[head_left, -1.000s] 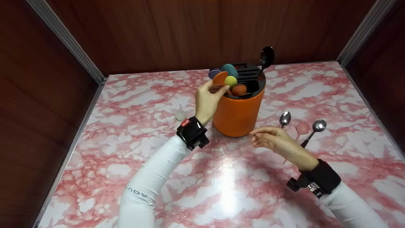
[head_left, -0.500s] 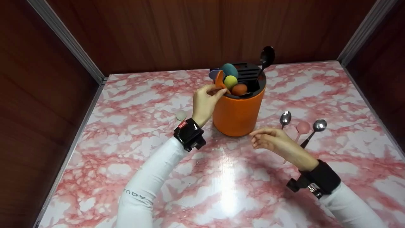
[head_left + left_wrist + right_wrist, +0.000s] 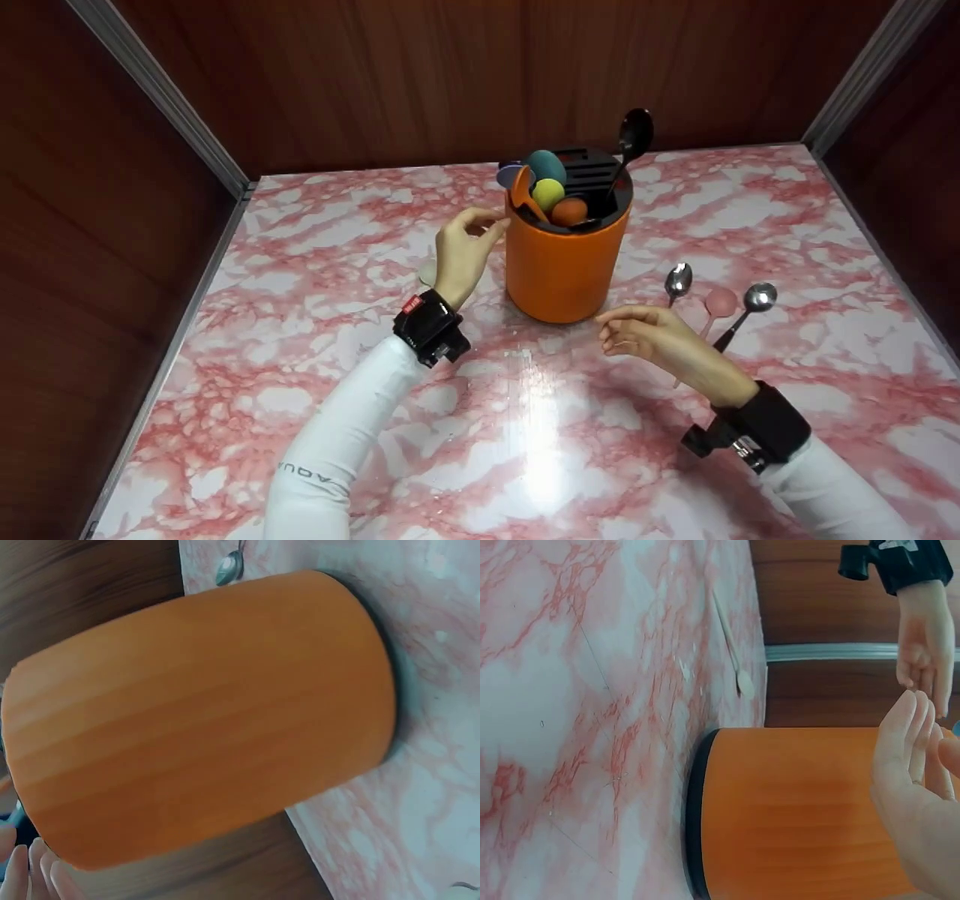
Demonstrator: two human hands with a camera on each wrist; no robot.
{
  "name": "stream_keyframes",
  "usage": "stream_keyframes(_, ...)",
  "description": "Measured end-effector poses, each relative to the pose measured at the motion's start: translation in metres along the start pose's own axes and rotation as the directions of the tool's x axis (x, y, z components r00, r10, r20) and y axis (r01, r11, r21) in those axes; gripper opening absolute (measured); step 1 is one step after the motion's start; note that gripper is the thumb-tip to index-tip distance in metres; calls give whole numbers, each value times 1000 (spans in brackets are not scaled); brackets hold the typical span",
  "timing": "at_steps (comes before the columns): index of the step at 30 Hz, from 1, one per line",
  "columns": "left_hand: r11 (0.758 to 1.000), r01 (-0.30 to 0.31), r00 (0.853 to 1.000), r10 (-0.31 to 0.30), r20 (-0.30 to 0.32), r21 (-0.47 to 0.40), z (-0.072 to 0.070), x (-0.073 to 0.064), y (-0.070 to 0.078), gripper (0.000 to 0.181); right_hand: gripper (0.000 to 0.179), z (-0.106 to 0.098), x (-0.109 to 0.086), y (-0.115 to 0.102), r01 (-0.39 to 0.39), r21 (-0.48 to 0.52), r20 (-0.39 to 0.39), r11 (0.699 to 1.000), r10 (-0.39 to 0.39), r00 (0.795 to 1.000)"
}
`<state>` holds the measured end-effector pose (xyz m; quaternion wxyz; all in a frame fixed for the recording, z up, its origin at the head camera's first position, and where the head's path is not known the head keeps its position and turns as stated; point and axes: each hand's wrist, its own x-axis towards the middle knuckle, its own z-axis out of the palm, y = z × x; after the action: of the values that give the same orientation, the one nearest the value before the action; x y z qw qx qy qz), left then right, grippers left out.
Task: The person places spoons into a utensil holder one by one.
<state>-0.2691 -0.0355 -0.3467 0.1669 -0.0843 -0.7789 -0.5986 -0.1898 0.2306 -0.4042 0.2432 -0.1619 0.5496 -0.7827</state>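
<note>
A round orange utensil holder (image 3: 566,274) with a black slotted top stands toward the back of the table. An orange spoon (image 3: 523,187) leans in it at the left rim, beside purple (image 3: 510,175), teal (image 3: 547,166), yellow (image 3: 548,193) and orange-brown (image 3: 569,211) utensil heads. My left hand (image 3: 466,251) is just left of that rim, its fingertips close to it and nothing in its grasp. My right hand (image 3: 651,335) hovers low at the holder's front right, fingers loosely bent and holding nothing. A black spoon (image 3: 636,135) rises from the holder's right side.
Two metal spoons (image 3: 679,280) (image 3: 760,298) and a pink spoon (image 3: 721,302) lie on the marbled table right of the holder. A pale spoon (image 3: 744,684) lies on the left, partly behind my left hand in the head view. Wood panels (image 3: 450,82) wall in the back and sides.
My left hand has let go of the orange spoon and drawn back to the left. The spoon turned edge-on and now leans in the holder. My right hand has hardly moved.
</note>
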Motion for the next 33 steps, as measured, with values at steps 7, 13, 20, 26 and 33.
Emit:
stream_keyframes(7,1000,31,999,-31,-43,2,-15,0,-14,14,28,-1,-2,1,-18,-17,-17,1000,17,1000)
stream_keyframes(13,997,73,995,-72,-68,15,-27,2,-30,13,26,-3,-4,1,-33,-33,-45,999,31,999)
stream_keyframes(20,991,131,988,-128,-89,37,-37,4,-49,15,26,-4,-5,2,-40,-59,-61,997,37,997)
stream_keyframes(26,982,170,982,-161,-98,88,-47,4,-64,15,28,-5,-6,4,-37,-43,-58,998,35,998)
stream_keyframes(33,964,228,969,-210,-132,138,-55,3,-82,15,25,-7,-8,6,-44,-7,-62,999,43,997)
